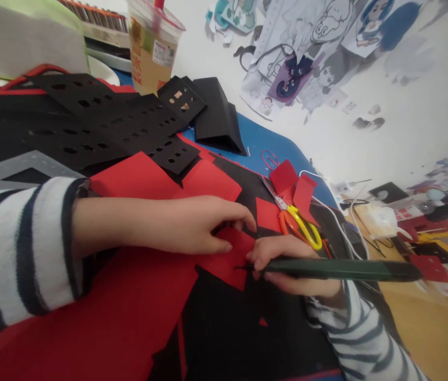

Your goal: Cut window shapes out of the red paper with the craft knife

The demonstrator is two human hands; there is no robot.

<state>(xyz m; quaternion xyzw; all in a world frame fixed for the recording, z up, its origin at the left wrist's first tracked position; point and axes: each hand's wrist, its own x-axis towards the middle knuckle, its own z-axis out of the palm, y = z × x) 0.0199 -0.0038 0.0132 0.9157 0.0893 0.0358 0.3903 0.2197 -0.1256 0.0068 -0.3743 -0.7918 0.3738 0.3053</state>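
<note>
My left hand (203, 222) rests over a small piece of red paper (227, 270), its thumb and curved fingers apart and nothing gripped between them. On the right side of that piece, my right hand (283, 264) is closed around a long dark green pen-shaped tool (338, 269). The tool's thin dark tip meets the red paper; whether it is a nib or a blade I cannot tell. A large red sheet (128, 307) spreads under my left forearm. Beyond my right hand lie scissors (297, 219) with yellow and orange handles, beside red paper scraps (285, 177).
Black card pieces with cut-out shapes (128, 116) overlap at the back left, near a grey triangle ruler (21, 164). A lidded drink cup (152, 53) and a folded black card (218, 114) stand behind. A white cable (343, 233) runs along the right edge.
</note>
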